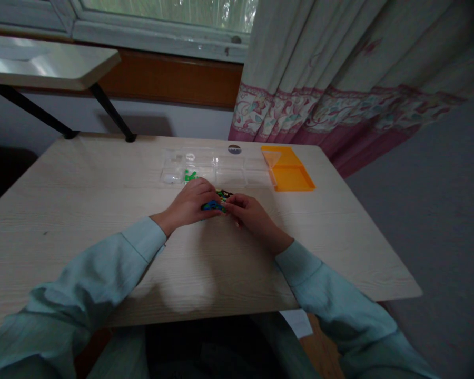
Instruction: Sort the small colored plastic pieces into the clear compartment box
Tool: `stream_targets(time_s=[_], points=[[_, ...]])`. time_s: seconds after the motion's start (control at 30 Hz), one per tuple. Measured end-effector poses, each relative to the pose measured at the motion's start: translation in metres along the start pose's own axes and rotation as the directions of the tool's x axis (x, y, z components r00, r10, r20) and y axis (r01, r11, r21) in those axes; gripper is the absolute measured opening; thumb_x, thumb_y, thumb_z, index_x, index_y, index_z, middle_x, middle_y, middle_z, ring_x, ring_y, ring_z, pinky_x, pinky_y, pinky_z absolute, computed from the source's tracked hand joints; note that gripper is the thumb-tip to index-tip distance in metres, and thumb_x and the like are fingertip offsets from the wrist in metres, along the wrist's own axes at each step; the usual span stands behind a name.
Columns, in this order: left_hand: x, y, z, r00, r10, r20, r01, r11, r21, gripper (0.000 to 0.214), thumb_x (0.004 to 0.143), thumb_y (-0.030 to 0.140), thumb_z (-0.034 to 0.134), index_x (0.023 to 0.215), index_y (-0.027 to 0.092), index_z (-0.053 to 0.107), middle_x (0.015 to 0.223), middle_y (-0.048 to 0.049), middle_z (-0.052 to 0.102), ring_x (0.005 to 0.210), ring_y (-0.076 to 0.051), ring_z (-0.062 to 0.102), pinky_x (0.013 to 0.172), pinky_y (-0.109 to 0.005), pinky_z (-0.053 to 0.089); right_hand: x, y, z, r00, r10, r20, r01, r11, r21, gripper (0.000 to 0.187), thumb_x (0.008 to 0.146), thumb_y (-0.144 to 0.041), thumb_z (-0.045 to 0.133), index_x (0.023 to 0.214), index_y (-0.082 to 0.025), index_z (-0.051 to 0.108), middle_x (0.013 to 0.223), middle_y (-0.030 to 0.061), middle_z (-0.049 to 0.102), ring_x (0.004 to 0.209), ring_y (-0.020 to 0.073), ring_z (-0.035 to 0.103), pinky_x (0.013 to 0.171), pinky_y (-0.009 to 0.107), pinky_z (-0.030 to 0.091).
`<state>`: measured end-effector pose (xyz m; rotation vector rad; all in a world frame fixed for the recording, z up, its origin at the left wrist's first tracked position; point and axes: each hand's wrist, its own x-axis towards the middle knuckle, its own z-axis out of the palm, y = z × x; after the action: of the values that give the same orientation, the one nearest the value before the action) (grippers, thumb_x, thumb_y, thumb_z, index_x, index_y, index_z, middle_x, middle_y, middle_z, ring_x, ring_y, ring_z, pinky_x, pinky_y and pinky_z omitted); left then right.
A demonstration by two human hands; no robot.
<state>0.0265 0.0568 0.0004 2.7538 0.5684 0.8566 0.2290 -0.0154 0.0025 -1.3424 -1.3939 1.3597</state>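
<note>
Over the middle of the table, my left hand (194, 202) is closed around a small build of colourful plastic pieces (214, 204), in blue, green, yellow and dark tones. Its fingers grip the build from the left. My right hand (249, 213) meets it from the right, thumb and fingertips pinched together at the build's edge. Whether a separate small piece sits in that pinch is too small to tell. Just behind both hands lies a clear compartment box (229, 171), with loose green pieces (190, 175) in one of its left compartments.
An orange tray (290, 178) lies at the clear box's right end. A dark round item (234, 149) is behind the box. The pale wooden table (339, 237) ends at a curtain (284, 100) and wall. A raised shelf (51, 66) stands at the back left.
</note>
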Motion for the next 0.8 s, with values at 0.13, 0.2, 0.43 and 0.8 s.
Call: stream_targets(time_s=[0.13,0.2,0.43,0.8], points=[[0.000,0.000,0.001,1.000,-0.013,-0.003,0.013,1.000,0.004,0.030,0.084,0.050,0.061,0.091,0.022,0.068,0.092,-0.0068,0.065,0.092,-0.021,0.055,0.085,-0.039,0.043,-0.002,-0.005,0.004,1.000,-0.016,-0.018,0.015,0.996,-0.083,0.035,0.077,-0.052,0.064,0.076,-0.018,0.059,0.048,-0.0080,0.046,0.038,0.0067,0.040,0.037,0.020,0.029],[0.000,0.000,0.001,1.000,0.000,-0.013,0.000,1.000,0.002,0.029,0.085,0.049,0.060,0.091,0.022,0.068,0.092,-0.0067,0.065,0.092,-0.021,0.055,0.084,-0.039,0.043,-0.003,-0.006,0.004,1.000,-0.021,-0.015,0.020,0.996,-0.092,0.035,0.077,-0.052,0.064,0.077,-0.018,0.059,0.048,-0.0079,0.046,0.038,0.0068,0.040,0.038,0.020,0.029],[-0.001,-0.002,-0.001,0.999,0.007,-0.034,-0.007,1.000,-0.005,0.024,0.090,0.042,0.055,0.094,0.024,0.071,0.088,-0.0069,0.066,0.090,-0.021,0.057,0.082,-0.039,0.044,-0.004,-0.007,0.003,1.000,-0.014,-0.026,0.011,0.995,-0.098,0.036,0.080,-0.053,0.059,0.073,-0.018,0.059,0.047,-0.0070,0.046,0.039,0.0075,0.041,0.039,0.020,0.029],[-0.005,-0.011,-0.004,0.991,-0.073,-0.116,0.080,0.995,0.060,0.022,0.090,0.041,0.054,0.088,0.023,0.068,0.089,-0.0052,0.066,0.091,-0.020,0.056,0.087,-0.039,0.042,-0.002,0.001,0.001,0.998,-0.026,-0.049,0.022,0.997,-0.078,0.036,0.081,-0.051,0.059,0.093,-0.018,0.067,0.054,-0.0054,0.051,0.041,0.0089,0.043,0.039,0.021,0.033]])
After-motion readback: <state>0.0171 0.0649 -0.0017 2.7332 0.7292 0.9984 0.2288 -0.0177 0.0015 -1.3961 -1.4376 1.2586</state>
